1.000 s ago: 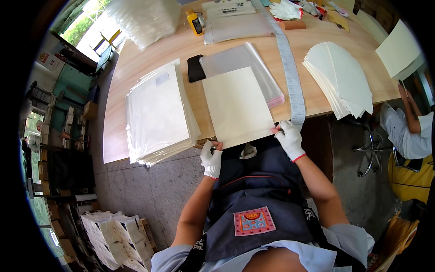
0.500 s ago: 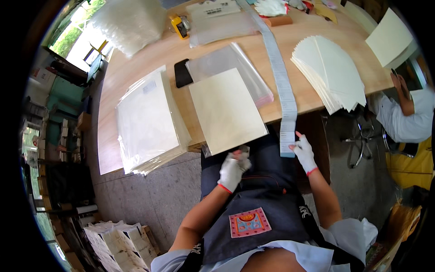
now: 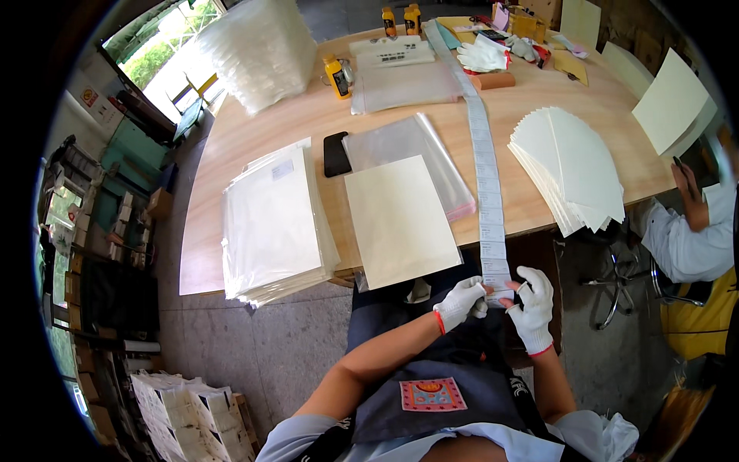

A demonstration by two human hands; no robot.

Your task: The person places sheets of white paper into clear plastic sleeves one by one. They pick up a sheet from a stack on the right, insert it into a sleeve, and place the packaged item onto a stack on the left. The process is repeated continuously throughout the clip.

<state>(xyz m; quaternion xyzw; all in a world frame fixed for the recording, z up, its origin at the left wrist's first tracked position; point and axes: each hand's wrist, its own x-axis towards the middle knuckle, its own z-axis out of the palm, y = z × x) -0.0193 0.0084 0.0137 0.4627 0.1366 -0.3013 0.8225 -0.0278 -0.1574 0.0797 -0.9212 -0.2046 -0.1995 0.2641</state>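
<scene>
- A wooden table (image 3: 254, 131) is being used as the work surface; it is filling the upper half of the view, with its near edge just above the person's lap.
- A tall stack of clear bags (image 3: 262, 46) is being kept at the far left corner of the table.
- A pile of bagged sheets (image 3: 269, 223) is being stored at the near left edge, slightly overhanging it.
- A fanned stack of cream sheets (image 3: 573, 165) is being kept at the right side of the table.
- A single cream sheet (image 3: 400, 219) is being left on the near edge, overlapping an empty clear bag (image 3: 408, 146) behind it.
- A long strip of labels (image 3: 485, 154) is being run from the far side of the table down over the near edge; its lower end is hanging in front of the lap, between the two hands.
- The right hand (image 3: 533, 306), in a white glove, is being pinched on the end of the strip from the right.
- The left hand (image 3: 460, 302), also gloved, is being pressed to the same end from the left, fingertips closed on it.
- A black phone (image 3: 336, 154) is being left flat beside the empty bag.
</scene>
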